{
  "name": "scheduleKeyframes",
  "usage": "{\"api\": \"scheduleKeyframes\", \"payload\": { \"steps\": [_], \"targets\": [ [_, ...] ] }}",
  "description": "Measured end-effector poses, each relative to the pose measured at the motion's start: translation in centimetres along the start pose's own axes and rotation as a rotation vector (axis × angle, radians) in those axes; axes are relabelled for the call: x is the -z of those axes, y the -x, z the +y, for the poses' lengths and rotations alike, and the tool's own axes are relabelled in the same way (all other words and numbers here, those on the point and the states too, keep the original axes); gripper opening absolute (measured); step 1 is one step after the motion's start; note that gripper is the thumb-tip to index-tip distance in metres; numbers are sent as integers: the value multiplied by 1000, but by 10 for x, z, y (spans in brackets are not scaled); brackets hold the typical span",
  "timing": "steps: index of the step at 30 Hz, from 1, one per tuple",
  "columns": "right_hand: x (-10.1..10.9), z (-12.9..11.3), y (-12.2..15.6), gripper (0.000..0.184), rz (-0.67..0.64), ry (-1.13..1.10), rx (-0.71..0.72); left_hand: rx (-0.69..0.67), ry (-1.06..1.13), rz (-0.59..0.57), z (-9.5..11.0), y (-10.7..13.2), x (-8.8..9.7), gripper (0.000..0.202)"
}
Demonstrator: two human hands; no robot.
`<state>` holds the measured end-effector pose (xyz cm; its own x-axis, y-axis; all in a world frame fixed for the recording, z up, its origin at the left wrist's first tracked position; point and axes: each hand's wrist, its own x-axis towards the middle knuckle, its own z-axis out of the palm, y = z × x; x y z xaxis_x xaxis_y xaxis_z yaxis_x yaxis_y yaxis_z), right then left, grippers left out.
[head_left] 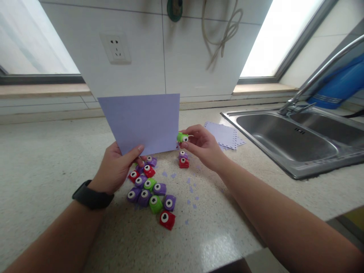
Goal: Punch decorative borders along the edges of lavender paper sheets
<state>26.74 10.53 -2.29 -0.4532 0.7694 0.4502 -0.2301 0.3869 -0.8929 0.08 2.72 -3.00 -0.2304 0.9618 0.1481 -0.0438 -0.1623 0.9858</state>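
Observation:
My left hand [121, 163] grips the lower left edge of a lilac sheet of paper [145, 121], thumb in front, and holds it upright above the counter. A small green craft punch [182, 137] is pinched in the fingers of my right hand [203, 146], at the sheet's lower right edge. Whether the paper sits inside its slot I cannot tell. Below the sheet lie several purple, green and red punches, among them a red punch [167, 220] with a heart and a green punch [155, 204]. A purple punch and a red punch [184, 163] stand under my right hand.
Punched lilac sheets [222, 134] with holes along their edges lie behind my right hand. Tiny paper scraps [189, 181] dot the speckled counter [57, 151]. A steel double sink [287, 129] with a faucet [295, 102] is at right. A wall socket [115, 48] is behind.

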Motion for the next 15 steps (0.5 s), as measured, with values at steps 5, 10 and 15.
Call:
{"api": "scheduleKeyframes", "payload": {
  "steps": [5, 10, 15],
  "targets": [
    [-1, -2, 1, 29, 9, 8, 52, 28, -53, -21, 2, -1, 1, 35],
    [-3, -7, 2, 41, 55, 15, 97, 30, -71, -5, 2, -1, 1, 38],
    [-5, -11, 2, 43, 54, 38, 106, 19, -79, 7, 4, 0, 1, 38]
  ]
}}
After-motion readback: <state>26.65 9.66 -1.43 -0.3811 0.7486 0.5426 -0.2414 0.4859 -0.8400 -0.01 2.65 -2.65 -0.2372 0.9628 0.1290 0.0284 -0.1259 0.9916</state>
